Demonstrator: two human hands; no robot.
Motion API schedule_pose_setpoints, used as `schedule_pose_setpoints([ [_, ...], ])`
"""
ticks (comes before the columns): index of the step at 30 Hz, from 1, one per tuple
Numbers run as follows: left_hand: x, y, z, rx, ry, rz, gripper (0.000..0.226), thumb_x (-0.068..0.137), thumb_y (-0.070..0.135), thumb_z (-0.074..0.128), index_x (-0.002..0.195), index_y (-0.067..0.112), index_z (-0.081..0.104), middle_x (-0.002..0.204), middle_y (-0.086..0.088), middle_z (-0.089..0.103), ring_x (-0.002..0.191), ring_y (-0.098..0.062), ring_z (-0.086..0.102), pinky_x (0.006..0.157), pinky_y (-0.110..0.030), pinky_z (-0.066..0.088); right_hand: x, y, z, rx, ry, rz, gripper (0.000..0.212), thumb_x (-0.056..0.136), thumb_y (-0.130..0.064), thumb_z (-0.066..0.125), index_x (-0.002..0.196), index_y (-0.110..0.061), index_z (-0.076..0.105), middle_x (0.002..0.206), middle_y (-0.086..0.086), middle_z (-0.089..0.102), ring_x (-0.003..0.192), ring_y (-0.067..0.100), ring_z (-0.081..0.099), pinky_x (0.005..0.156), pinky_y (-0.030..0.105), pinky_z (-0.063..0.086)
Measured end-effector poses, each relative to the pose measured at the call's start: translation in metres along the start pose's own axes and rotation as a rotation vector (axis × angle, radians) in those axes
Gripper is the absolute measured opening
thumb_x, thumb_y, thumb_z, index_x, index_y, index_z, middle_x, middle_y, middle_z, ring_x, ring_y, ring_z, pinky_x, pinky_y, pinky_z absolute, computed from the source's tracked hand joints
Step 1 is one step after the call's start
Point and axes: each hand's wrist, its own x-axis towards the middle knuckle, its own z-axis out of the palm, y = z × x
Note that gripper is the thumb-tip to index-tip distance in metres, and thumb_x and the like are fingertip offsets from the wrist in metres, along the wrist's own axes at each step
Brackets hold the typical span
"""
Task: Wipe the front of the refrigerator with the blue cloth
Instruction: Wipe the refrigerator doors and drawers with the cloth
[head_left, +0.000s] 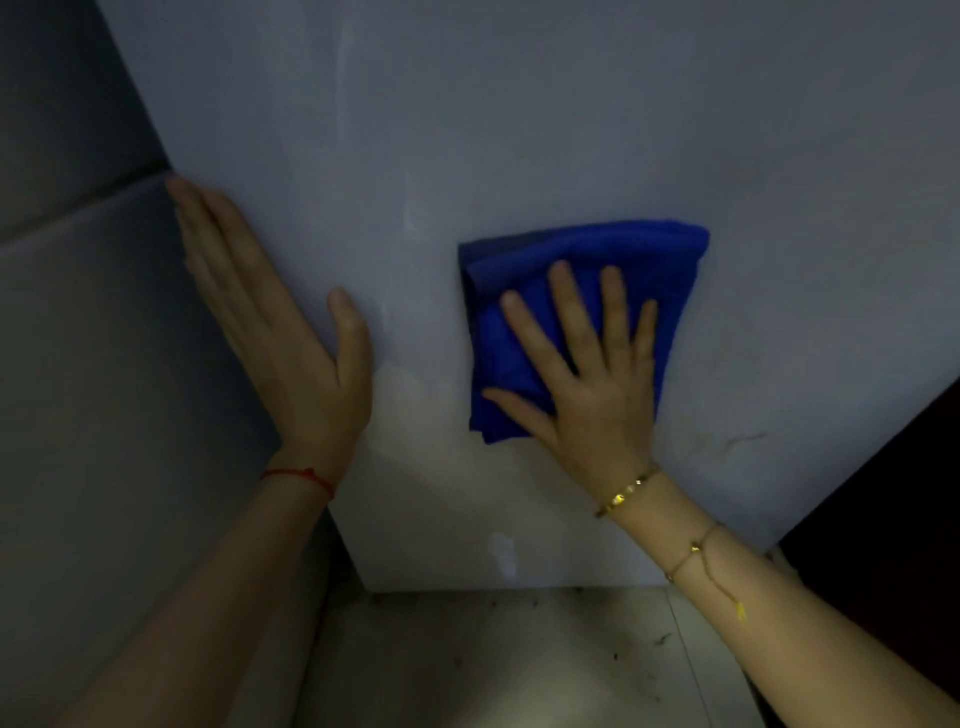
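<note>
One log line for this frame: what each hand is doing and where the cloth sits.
right hand: flat on blue cloth, fingers spread | left hand: open, braced at refrigerator front left edge | cloth: folded, pressed on refrigerator

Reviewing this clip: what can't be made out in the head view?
- Pale grey refrigerator front: top cut off by the frame edge; no handle in view.
- Surface under the folded blue cloth: hidden by it and the right hand.
- Left hand at the fridge's left edge: palm side hidden.
- Dark area at right: too dim.
</note>
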Motion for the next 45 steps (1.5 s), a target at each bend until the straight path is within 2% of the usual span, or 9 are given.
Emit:
schedule_pose_setpoints([
  [5, 0.0, -0.005, 0.0, -0.024, -0.013, 0.013, 0.076, 0.101, 0.031, 0.043, 0.153, -0.016, 0.014, 0.162, -0.036, 0.01, 0.155, -0.02, 0.005, 0.131, -0.048, 0.007, -0.015, -0.011, 0.001, -0.028, -0.045, -0.176, 0.068, 0.095, -0.06, 0.046, 0.15, -0.027, 0.026, 0.154, 0.001, 0.028, 0.152, 0.025, 0.009, 0.125, 0.042, 0.001],
  [10, 0.001, -0.009, 0.001, -0.03, -0.012, 0.035, 0.075, 0.101, 0.034, 0.042, 0.154, -0.012, 0.014, 0.163, -0.031, 0.009, 0.157, -0.017, 0.002, 0.131, -0.04, 0.004, -0.014, 0.021, -0.01, 0.038, 0.005, -0.018, 0.079, 0.089, -0.061, 0.057, 0.151, -0.025, 0.025, 0.157, 0.006, 0.022, 0.153, 0.021, 0.003, 0.124, 0.045, -0.003],
  [17, 0.0, -0.007, 0.003, -0.021, 0.002, 0.033, 0.075, 0.102, 0.034, 0.04, 0.154, -0.013, 0.015, 0.162, -0.032, 0.01, 0.157, -0.017, 0.004, 0.131, -0.05, 0.008, -0.022, 0.008, 0.002, 0.169, 0.047, 0.031, 0.055, 0.1, -0.041, 0.046, 0.148, -0.021, 0.03, 0.164, -0.011, -0.007, 0.153, 0.016, -0.005, 0.125, 0.042, -0.004],
  [20, 0.001, -0.004, 0.002, -0.017, 0.001, 0.02, 0.074, 0.102, 0.031, 0.041, 0.152, -0.018, 0.016, 0.161, -0.037, 0.013, 0.155, -0.02, 0.007, 0.13, -0.053, 0.01, -0.031, 0.01, 0.007, 0.186, 0.031, -0.033, 0.058, 0.102, -0.037, 0.044, 0.154, -0.027, 0.02, 0.165, -0.006, -0.003, 0.153, 0.019, -0.001, 0.125, 0.043, -0.001],
  [25, 0.002, 0.0, -0.004, -0.02, -0.044, 0.001, 0.073, 0.101, 0.026, 0.043, 0.152, -0.018, 0.014, 0.161, -0.037, 0.011, 0.155, -0.02, 0.004, 0.131, -0.047, 0.005, -0.075, 0.003, 0.017, 0.14, -0.111, -0.217, 0.049, 0.101, -0.04, 0.04, 0.147, -0.023, 0.033, 0.157, 0.004, 0.021, 0.143, 0.025, 0.019, 0.118, 0.04, 0.015],
  [30, 0.004, 0.001, -0.006, -0.027, -0.087, -0.01, 0.075, 0.101, 0.025, 0.044, 0.153, -0.017, 0.011, 0.163, -0.036, 0.008, 0.155, -0.022, 0.002, 0.131, -0.039, 0.0, -0.096, 0.009, 0.011, -0.033, -0.188, -0.236, 0.048, 0.098, -0.042, 0.041, 0.141, -0.023, 0.038, 0.143, 0.003, 0.04, 0.132, 0.025, 0.038, 0.123, 0.038, 0.006],
  [35, 0.002, 0.003, -0.005, 0.007, -0.082, -0.036, 0.075, 0.101, 0.028, 0.042, 0.154, -0.016, 0.011, 0.163, -0.035, 0.008, 0.155, -0.024, 0.002, 0.131, -0.045, 0.001, -0.024, -0.014, 0.008, 0.089, -0.028, -0.009, 0.068, 0.094, -0.055, 0.048, 0.151, -0.026, 0.026, 0.164, -0.003, 0.008, 0.154, 0.021, 0.0, 0.125, 0.045, -0.003],
  [38, 0.002, 0.002, -0.004, 0.001, -0.094, -0.04, 0.076, 0.102, 0.03, 0.04, 0.153, -0.018, 0.011, 0.163, -0.037, 0.008, 0.155, -0.025, 0.002, 0.13, -0.05, 0.001, -0.001, -0.039, 0.014, 0.067, 0.007, 0.016, 0.076, 0.093, -0.061, 0.048, 0.155, -0.026, 0.019, 0.165, -0.004, -0.006, 0.153, 0.022, -0.006, 0.124, 0.048, -0.004],
  [45, 0.001, 0.004, -0.006, -0.002, -0.084, -0.043, 0.077, 0.101, 0.03, 0.041, 0.153, -0.018, 0.011, 0.163, -0.036, 0.007, 0.156, -0.024, 0.002, 0.131, -0.049, 0.001, -0.04, -0.041, 0.021, 0.013, -0.051, -0.069, 0.086, 0.094, -0.03, 0.057, 0.157, -0.02, -0.001, 0.164, 0.002, -0.011, 0.153, 0.025, -0.007, 0.125, 0.045, -0.003],
])
